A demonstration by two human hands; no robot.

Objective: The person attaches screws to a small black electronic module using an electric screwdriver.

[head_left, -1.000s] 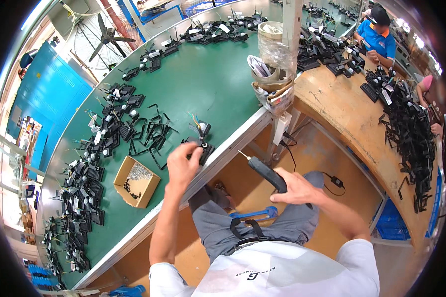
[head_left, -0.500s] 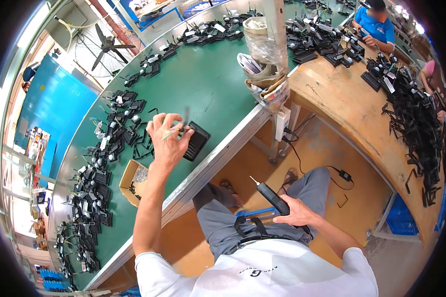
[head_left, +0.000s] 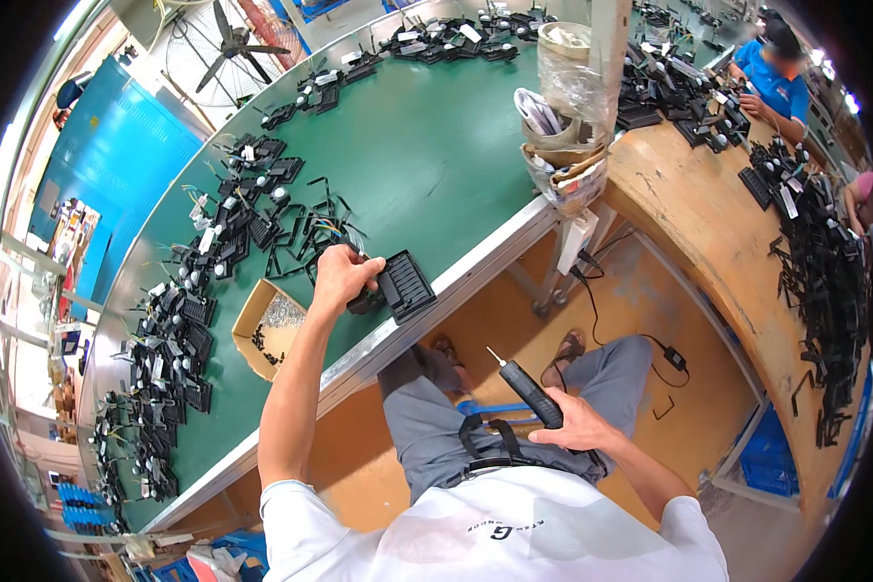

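My left hand (head_left: 342, 278) is closed on a black ribbed housing (head_left: 407, 286) at the near edge of the green table. The housing's ribs face up, and thin wires show beside my fingers. Part of it is hidden under the hand. Over my lap, my right hand (head_left: 580, 425) is wrapped round a black electric screwdriver (head_left: 531, 393), its thin bit pointing up and away from me. Beyond my left hand lie several loose black brackets (head_left: 310, 228). Next to my left forearm stands an open cardboard box (head_left: 252, 339) with small dark screws and a clear bag inside.
Many black assemblies with wires (head_left: 179, 339) line the far side of the green table (head_left: 417, 126). A post with wrapped holders (head_left: 565, 107) stands at the table's corner. More black parts (head_left: 815, 291) cover the wooden bench (head_left: 689, 213) at right, where a co-worker in blue (head_left: 771, 82) sits.
My left hand has lowered the black housing toward the table edge and turned it, so its ribs show more fully. The view has shifted slightly. My right hand keeps hold of the screwdriver.
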